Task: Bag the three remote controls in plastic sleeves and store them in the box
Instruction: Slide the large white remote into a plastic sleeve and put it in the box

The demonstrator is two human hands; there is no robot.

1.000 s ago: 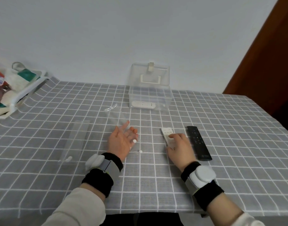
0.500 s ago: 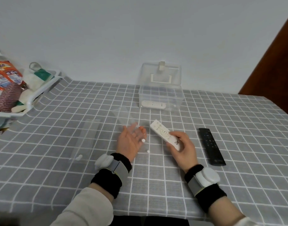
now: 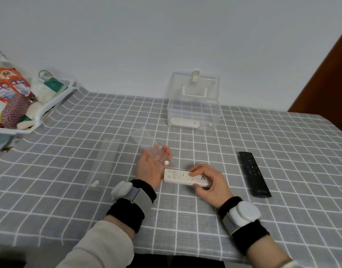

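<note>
My right hand [image 3: 208, 180] grips a white remote [image 3: 182, 176] by its right end and holds it level just above the table. Its left end almost touches my left hand [image 3: 152, 167], which lies palm up with a clear plastic sleeve [image 3: 147, 140] across its fingers. A second clear sleeve [image 3: 106, 159] lies flat to the left. A black remote [image 3: 254, 174] rests on the cloth to the right. The clear box [image 3: 193, 113] stands at the back with its lid up, and another white remote [image 3: 184, 122] lies inside it.
A white basket [image 3: 40, 113] full of packets and yarn sits at the far left edge. The table has a grey checked cloth [image 3: 282, 142]. A brown door [image 3: 330, 84] stands at the right.
My right hand lifted the white remote off the table beside the black one and carried it left, turning it level toward my left palm. The left hand kept holding the sleeve.
</note>
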